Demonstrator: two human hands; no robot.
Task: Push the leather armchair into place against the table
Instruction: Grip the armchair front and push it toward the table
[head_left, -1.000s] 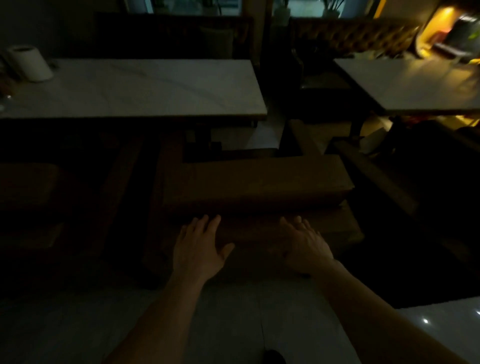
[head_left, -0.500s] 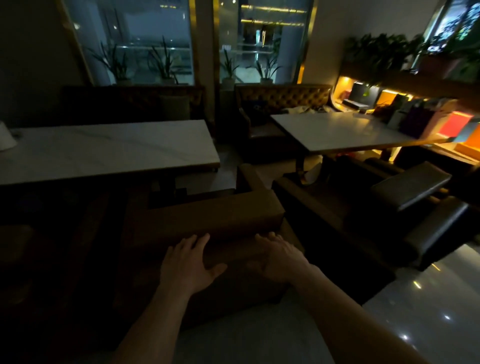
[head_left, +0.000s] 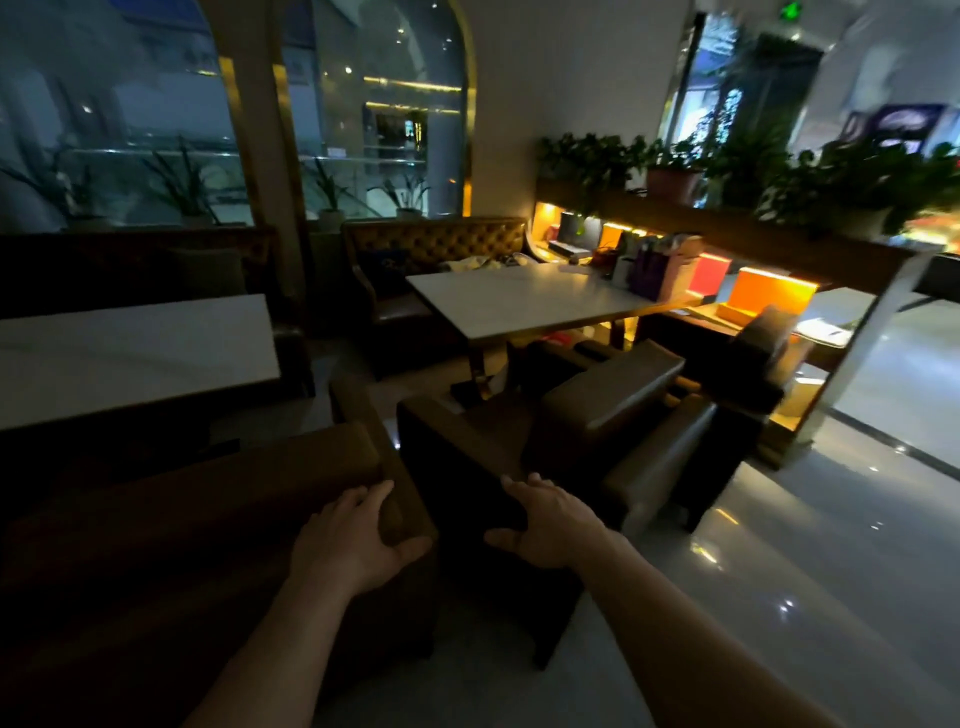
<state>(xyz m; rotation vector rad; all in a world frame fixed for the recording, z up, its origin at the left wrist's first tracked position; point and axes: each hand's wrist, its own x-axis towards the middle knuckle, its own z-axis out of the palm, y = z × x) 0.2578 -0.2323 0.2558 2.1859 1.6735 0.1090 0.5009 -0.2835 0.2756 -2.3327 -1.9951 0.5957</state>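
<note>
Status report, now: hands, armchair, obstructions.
Left hand open on brown leather armchair; right hand open beside it. Armchair at white table. Dark armchair close on right.

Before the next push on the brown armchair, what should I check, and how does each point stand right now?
1. Left hand on the brown armchair: ok, fingers spread over the right corner of its back.
2. Right hand on the same chair: not ok, it is over the dark armchair beside it.
3. Both hands open for a flat push: ok.
4. Left table ahead of the brown armchair: ok, its edge lies just beyond the chair.
5. Space between chair and table free: cannot tell, too dark.
6. Gap between the two armchairs: ok, a narrow slit shows between them.
</note>
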